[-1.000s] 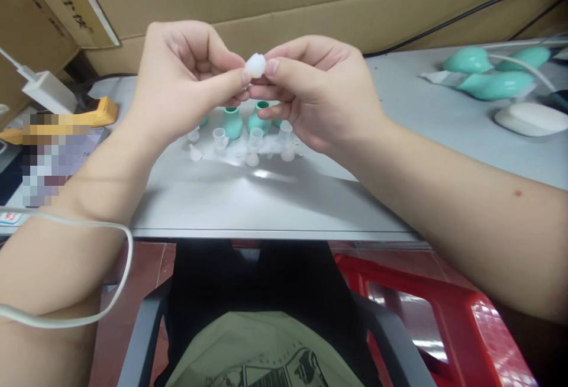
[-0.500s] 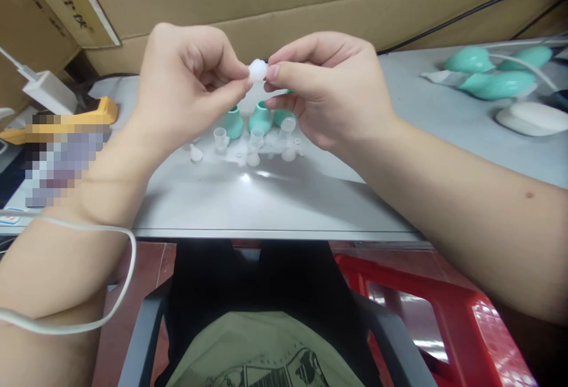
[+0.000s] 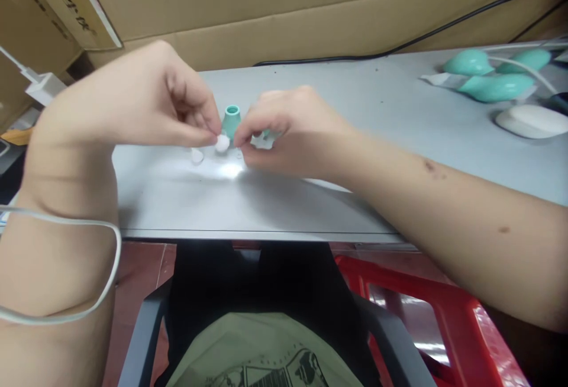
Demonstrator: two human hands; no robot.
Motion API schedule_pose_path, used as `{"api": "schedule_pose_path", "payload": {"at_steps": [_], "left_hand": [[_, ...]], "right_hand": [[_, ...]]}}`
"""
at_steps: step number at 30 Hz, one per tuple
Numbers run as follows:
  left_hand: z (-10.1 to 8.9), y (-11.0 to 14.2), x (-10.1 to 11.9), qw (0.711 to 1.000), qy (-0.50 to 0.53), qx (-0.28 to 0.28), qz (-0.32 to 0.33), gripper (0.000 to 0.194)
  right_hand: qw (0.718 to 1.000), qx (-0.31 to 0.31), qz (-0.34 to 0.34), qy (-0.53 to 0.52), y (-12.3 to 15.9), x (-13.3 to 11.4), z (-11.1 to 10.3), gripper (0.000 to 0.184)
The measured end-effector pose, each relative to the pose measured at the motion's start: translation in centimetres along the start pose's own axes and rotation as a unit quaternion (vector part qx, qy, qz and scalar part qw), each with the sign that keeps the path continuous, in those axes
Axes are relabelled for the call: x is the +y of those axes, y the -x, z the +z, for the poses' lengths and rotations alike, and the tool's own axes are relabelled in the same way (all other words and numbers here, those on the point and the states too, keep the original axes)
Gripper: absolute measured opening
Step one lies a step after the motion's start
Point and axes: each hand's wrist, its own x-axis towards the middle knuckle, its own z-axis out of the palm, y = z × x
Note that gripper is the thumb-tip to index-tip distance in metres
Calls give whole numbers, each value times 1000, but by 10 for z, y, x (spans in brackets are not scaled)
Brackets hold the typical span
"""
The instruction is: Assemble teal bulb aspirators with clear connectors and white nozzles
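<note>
Just left of the frame's centre, over the bench (image 3: 173,200), the left hand (image 3: 171,103) pinches a white piece (image 3: 222,144) between thumb and fingers, below a green bottle (image 3: 231,121). The right hand (image 3: 295,132) curls its fingers nearly together beside it; whether they grip anything cannot be told. The piece looks light, perhaps soft and slippery, best held by its sides.

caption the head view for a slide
Left hand holds a white piece near a teal bottle, right hand close by.
</note>
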Motion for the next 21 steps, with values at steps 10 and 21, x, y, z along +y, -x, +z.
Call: {"api": "schedule_pose_path", "payload": {"at_steps": [10, 21], "left_hand": [[18, -20, -3, 977, -126, -157, -73, 22], [-17, 0, -22, 977, -150, -85, -123, 20]], "right_hand": [[960, -163, -56, 223, -9, -6, 8, 35], [983, -79, -74, 150, -2, 8, -6, 27]]}}
